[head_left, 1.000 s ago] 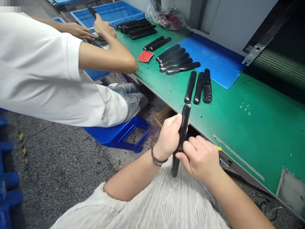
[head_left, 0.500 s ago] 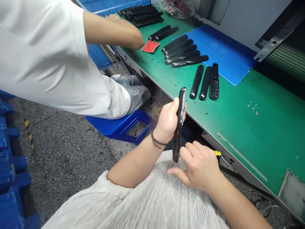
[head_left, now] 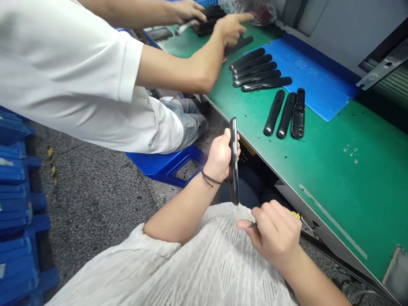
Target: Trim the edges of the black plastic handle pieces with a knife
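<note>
Head view, black handle (head_left: 234,170) in left grip (head_left: 219,157)

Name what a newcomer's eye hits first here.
The glossy black handle upright in the left hand, mid-view. Then the fanned black handles by the blue sheet on the green bench. At left, a co-worker's white sleeve.

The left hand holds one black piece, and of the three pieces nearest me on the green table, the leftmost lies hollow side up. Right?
Not quite: the head view shows the rightmost piece hollow side up on the table. The left hand does hold a black piece.
</note>
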Demonstrator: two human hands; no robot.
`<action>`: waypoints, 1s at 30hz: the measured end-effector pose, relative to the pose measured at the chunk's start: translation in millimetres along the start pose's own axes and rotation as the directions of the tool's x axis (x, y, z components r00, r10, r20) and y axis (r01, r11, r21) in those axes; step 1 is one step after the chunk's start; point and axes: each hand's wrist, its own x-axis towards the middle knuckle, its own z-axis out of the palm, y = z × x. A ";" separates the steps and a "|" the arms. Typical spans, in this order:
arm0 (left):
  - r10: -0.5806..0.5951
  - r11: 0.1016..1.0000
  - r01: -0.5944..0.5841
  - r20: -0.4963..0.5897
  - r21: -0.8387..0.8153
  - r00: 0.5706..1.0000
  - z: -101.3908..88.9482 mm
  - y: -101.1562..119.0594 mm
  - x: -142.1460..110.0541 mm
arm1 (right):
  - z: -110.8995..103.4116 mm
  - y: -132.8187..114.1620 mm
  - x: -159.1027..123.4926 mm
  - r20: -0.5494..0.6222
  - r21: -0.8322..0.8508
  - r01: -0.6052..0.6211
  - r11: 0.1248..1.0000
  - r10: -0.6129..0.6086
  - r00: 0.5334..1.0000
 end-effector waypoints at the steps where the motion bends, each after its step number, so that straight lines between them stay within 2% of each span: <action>1: 0.001 1.000 -0.001 -0.003 -0.004 1.000 -2.3 0.5 2.1 | -0.4 1.8 0.9 0.005 0.017 -0.047 0.999 0.047 0.999; 4: 0.005 1.000 -0.005 -0.007 -0.011 1.000 -6.8 1.1 5.0 | 7.1 12.4 6.9 0.085 -0.070 -0.176 0.982 0.181 0.980; 6: 0.010 1.000 -0.010 -0.011 -0.016 1.000 -9.2 1.7 5.8 | 18.7 22.1 11.8 0.225 -0.199 -0.204 0.959 0.247 0.942; 8: 0.012 1.000 -0.013 -0.020 -0.018 1.000 -13.1 3.3 7.3 | 30.3 30.7 15.9 0.396 -0.286 -0.225 0.931 0.328 0.858; 10: 0.017 1.000 -0.018 -0.028 -0.013 0.999 -18.8 5.6 9.6 | 36.6 35.5 18.3 0.489 -0.265 -0.321 0.909 0.414 0.768; 12: 0.043 0.999 -0.043 -0.029 -0.002 0.999 -23.6 6.1 11.2 | 35.0 34.9 19.7 0.480 -0.117 -0.483 0.868 0.475 0.738; 14: 0.104 0.994 -0.104 -0.026 0.016 0.994 -22.2 2.0 10.7 | 27.0 29.7 21.3 0.454 0.133 -0.614 0.778 0.503 0.736; 15: 0.148 0.989 -0.148 -0.024 0.030 0.989 -17.6 -2.2 9.5 | 21.8 26.0 22.4 0.451 0.262 -0.642 0.721 0.496 0.742; 18: 0.241 0.966 -0.245 0.047 0.084 0.969 11.6 -19.2 4.6 | 5.1 18.4 26.4 0.398 0.487 -0.633 0.601 0.492 0.774; 21: 0.235 0.939 -0.289 0.265 0.185 0.935 50.3 -29.7 8.8 | -15.8 31.0 30.8 0.250 0.462 -0.636 0.618 0.597 0.762; 22: 0.268 0.899 -0.359 0.332 0.252 0.905 61.1 -30.0 14.5 | -24.4 41.9 33.3 0.200 0.417 -0.643 0.642 0.625 0.754; 23: 0.332 0.818 -0.466 0.385 0.337 0.861 69.6 -29.1 22.4 | -33.3 56.3 37.1 0.153 0.353 -0.648 0.675 0.642 0.752; 24: 0.409 0.687 -0.582 0.431 0.434 0.804 75.7 -27.7 31.9 | -41.7 73.7 42.6 0.109 0.263 -0.654 0.709 0.652 0.751; 25: 0.480 0.516 -0.674 0.474 0.528 0.738 79.6 -26.5 42.4 | -48.7 93.5 50.2 0.076 0.142 -0.660 0.738 0.657 0.750; 26: 0.521 0.337 -0.721 0.518 0.605 0.678 81.6 -26.2 53.0 | -53.5 114.8 59.6 0.052 0.003 -0.663 0.749 0.662 0.748; 27: 0.528 0.183 -0.730 0.561 0.658 0.638 82.4 -27.2 62.9 | -55.6 136.5 70.2 0.062 -0.148 -0.669 0.729 0.682 0.729; 28: 0.507 0.070 -0.723 0.600 0.688 0.619 82.5 -29.7 71.7 | -54.9 157.5 81.5 0.091 -0.290 -0.669 0.685 0.715 0.693; 30: 0.436 -0.060 -0.706 0.654 0.706 0.618 82.3 -38.4 84.7 | -46.2 192.7 101.9 0.102 -0.352 -0.673 0.650 0.742 0.663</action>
